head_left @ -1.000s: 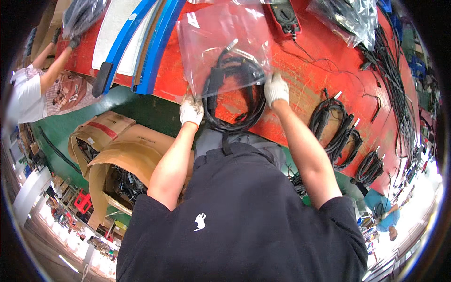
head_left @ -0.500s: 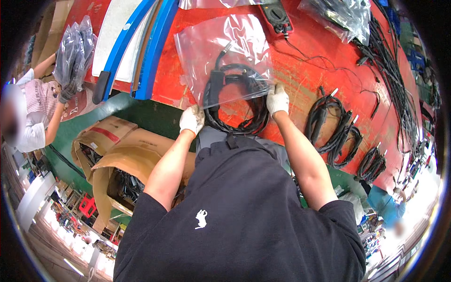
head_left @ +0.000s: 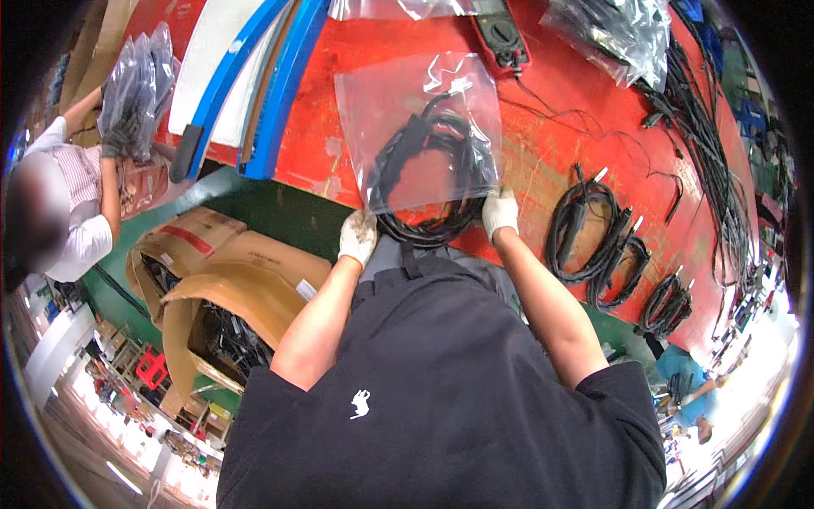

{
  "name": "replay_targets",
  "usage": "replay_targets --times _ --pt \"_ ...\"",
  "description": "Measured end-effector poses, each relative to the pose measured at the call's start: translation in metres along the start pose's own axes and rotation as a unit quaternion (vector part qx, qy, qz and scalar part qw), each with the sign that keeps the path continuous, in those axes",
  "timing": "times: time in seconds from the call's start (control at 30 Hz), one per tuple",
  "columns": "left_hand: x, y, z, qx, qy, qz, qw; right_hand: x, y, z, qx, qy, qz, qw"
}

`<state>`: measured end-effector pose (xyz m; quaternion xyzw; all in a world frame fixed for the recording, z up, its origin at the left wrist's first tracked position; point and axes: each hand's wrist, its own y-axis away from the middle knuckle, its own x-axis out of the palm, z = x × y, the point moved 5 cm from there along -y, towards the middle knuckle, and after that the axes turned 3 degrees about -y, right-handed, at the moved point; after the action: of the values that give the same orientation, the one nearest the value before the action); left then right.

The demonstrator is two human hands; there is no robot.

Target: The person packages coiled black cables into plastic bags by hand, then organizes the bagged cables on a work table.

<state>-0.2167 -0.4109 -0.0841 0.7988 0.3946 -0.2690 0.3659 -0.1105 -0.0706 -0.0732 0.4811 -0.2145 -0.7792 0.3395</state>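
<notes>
In front of me on the red table, a clear plastic bag [head_left: 354, 110] lies over a coiled black cable [head_left: 424, 236]. Most of the coil is under the film; its near curve sticks out past the bag's near edge. My left hand [head_left: 359, 235], in a white glove, is closed on the bag's near left corner, next to the coil. At the near right corner my right hand [head_left: 500, 212], also gloved, pinches the film. The fingertips of both hands are partly hidden.
To the right lie several coiled black cables [head_left: 583, 229] and a long cable bundle [head_left: 708, 136]. A multimeter [head_left: 502, 38] and more bagged items [head_left: 610, 38] sit at the back. Blue-edged strips [head_left: 284, 93] stand left. Cardboard boxes [head_left: 237, 263] are below; a co-worker [head_left: 80, 195] holds plastic bags.
The bag's near edge has come toward me, with both hands on it, and the film covers more of the coil. At the left the co-worker has shifted slightly.
</notes>
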Motion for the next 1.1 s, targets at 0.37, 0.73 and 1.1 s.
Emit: replay_targets --times 0.37,0.73,1.1 --pt "0.006 0.043 -0.013 -0.184 0.233 0.026 0.954 0.025 0.015 -0.021 -0.088 0.055 0.07 0.992" --pt "0.067 0.066 -0.082 -0.195 0.22 -0.087 0.952 0.033 0.048 0.003 0.145 -0.409 0.182 0.882" --pt "-0.155 0.035 -0.107 -0.083 -0.049 -0.259 0.961 -0.096 0.07 0.157 -0.283 -0.033 0.175 0.943"
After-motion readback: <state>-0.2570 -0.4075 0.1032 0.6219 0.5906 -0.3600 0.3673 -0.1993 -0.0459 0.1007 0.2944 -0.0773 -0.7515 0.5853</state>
